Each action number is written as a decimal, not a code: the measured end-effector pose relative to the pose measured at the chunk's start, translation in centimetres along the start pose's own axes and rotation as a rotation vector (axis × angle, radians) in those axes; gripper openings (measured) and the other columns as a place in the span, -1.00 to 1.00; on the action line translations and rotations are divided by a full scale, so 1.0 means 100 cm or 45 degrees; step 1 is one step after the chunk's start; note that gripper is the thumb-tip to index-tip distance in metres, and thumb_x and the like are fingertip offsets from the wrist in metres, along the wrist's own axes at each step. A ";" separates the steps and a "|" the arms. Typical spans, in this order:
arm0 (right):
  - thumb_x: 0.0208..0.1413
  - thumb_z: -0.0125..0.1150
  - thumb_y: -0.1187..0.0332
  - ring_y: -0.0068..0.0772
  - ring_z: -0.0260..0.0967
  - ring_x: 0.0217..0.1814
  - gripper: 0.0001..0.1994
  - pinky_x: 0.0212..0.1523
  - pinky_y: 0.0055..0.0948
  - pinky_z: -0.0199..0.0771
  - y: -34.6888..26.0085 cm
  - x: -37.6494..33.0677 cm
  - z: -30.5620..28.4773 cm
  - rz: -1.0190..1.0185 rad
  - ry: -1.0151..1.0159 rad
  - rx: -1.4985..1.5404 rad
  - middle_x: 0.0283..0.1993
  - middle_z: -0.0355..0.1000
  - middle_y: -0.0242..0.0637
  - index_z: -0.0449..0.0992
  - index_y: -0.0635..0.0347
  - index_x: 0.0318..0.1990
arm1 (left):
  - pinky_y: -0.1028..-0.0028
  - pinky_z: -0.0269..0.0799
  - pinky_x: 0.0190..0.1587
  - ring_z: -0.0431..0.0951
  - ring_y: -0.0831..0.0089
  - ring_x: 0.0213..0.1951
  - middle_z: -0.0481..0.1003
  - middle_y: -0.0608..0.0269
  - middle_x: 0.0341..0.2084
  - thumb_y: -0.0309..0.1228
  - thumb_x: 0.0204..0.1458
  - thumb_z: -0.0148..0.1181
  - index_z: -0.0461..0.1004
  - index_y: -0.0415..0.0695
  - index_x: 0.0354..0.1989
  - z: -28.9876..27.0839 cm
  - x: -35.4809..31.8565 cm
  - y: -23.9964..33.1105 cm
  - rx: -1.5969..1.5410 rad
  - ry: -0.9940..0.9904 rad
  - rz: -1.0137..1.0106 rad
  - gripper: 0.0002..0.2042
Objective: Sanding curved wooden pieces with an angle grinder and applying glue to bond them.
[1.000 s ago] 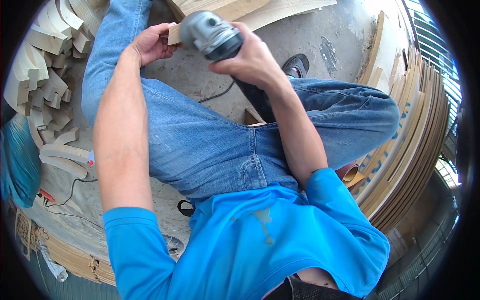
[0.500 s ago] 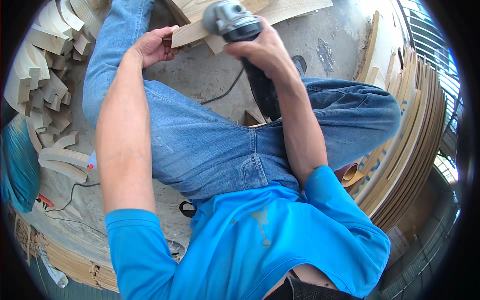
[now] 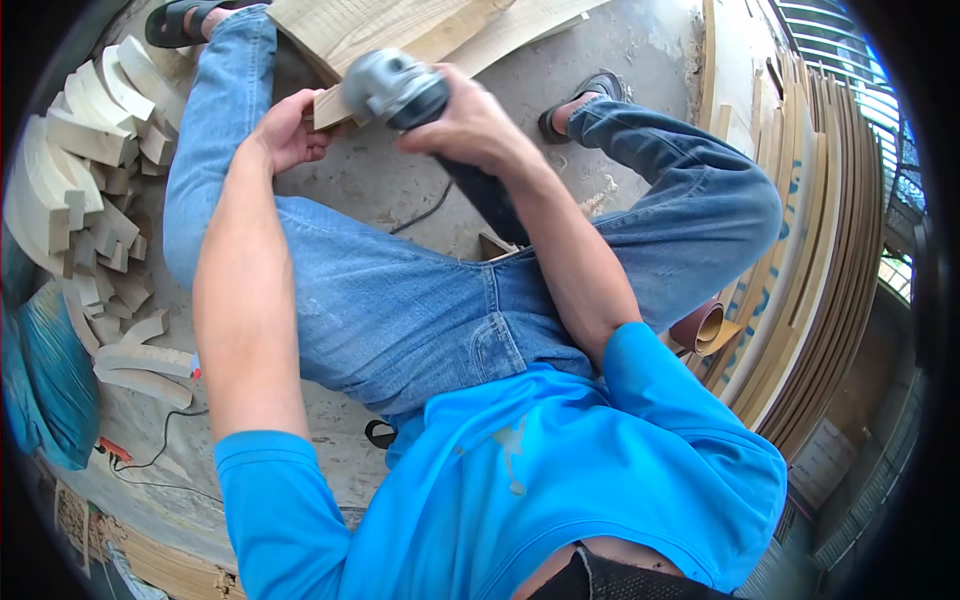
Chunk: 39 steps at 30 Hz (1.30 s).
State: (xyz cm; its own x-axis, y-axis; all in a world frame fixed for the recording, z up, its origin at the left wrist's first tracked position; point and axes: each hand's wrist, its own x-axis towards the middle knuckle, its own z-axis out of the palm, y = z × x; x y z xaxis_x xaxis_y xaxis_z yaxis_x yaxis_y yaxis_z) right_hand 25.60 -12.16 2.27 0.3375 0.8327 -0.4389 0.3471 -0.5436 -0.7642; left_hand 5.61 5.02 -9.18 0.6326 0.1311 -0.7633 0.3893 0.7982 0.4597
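Observation:
My right hand (image 3: 475,122) is wrapped around an angle grinder (image 3: 392,88) with a grey head and a dark body. The grinder's head lies over a pale wooden piece (image 3: 329,108), hiding most of it, and is slightly blurred; its disc cannot be made out. At the left end of that piece, my left hand (image 3: 285,132) grips it, thumb near its edge and fingers curled below. Just beyond are wide pale wooden boards (image 3: 350,28). The grinder's dark body slants down toward my lap, and a black cord (image 3: 425,208) lies on the floor beside it.
Many curved wooden pieces (image 3: 85,140) are stacked at the left, above a teal plastic bag (image 3: 55,375). Long strips of wood (image 3: 850,200) lean along the right side. A roll of sandpaper (image 3: 697,327) lies by my right knee. My sandalled foot (image 3: 580,100) rests beyond the grinder.
The grinder has moved left along the wooden piece, closer to my left hand. The whole view has shifted a little, bringing both of my feet more into sight.

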 end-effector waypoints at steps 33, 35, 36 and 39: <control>-0.34 0.52 0.27 -0.10 0.56 0.00 -0.13 0.08 -0.33 0.55 0.003 0.004 -0.011 0.004 -0.186 0.109 -0.04 0.54 0.09 0.28 0.33 0.24 | 0.54 -0.03 -0.64 0.01 0.65 -0.78 0.15 0.50 -0.79 0.12 0.21 -0.04 0.40 0.10 -0.44 0.000 -0.006 0.004 -0.055 0.197 -0.021 -0.62; -0.32 0.51 0.27 -0.09 0.56 -0.02 -0.14 0.05 -0.33 0.58 -0.001 0.002 -0.006 -0.034 -0.210 0.051 -0.05 0.54 0.11 0.28 0.34 0.24 | 0.54 -0.04 -0.65 -0.01 0.66 -0.78 0.12 0.51 -0.81 0.11 0.20 -0.03 0.39 0.10 -0.45 -0.004 -0.004 0.001 -0.055 0.195 -0.017 -0.62; -0.32 0.51 0.27 -0.09 0.56 -0.02 -0.14 0.05 -0.33 0.58 0.000 0.003 -0.008 -0.034 -0.216 0.050 -0.05 0.54 0.11 0.28 0.34 0.24 | 0.54 -0.04 -0.64 -0.02 0.65 -0.78 0.13 0.49 -0.80 0.11 0.19 -0.01 0.38 0.10 -0.47 -0.004 -0.003 -0.001 -0.072 0.228 -0.008 -0.63; -0.32 0.52 0.25 -0.14 0.57 -0.10 -0.13 -0.03 -0.34 0.61 -0.004 0.009 -0.027 0.150 -0.032 0.119 -0.08 0.54 0.08 0.27 0.35 0.24 | 0.54 -0.03 -0.63 -0.03 0.65 -0.77 0.14 0.48 -0.79 0.10 0.17 0.04 0.37 0.10 -0.49 -0.007 -0.006 -0.004 -0.097 0.265 0.007 -0.63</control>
State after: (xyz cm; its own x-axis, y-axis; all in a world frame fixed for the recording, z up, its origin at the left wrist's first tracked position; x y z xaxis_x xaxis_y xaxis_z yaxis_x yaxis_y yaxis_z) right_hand 28.16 -11.48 3.43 0.3490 0.7667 -0.5388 0.2233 -0.6264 -0.7468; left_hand 4.60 5.06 -9.19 0.4795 0.2480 -0.8418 0.3296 0.8381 0.4346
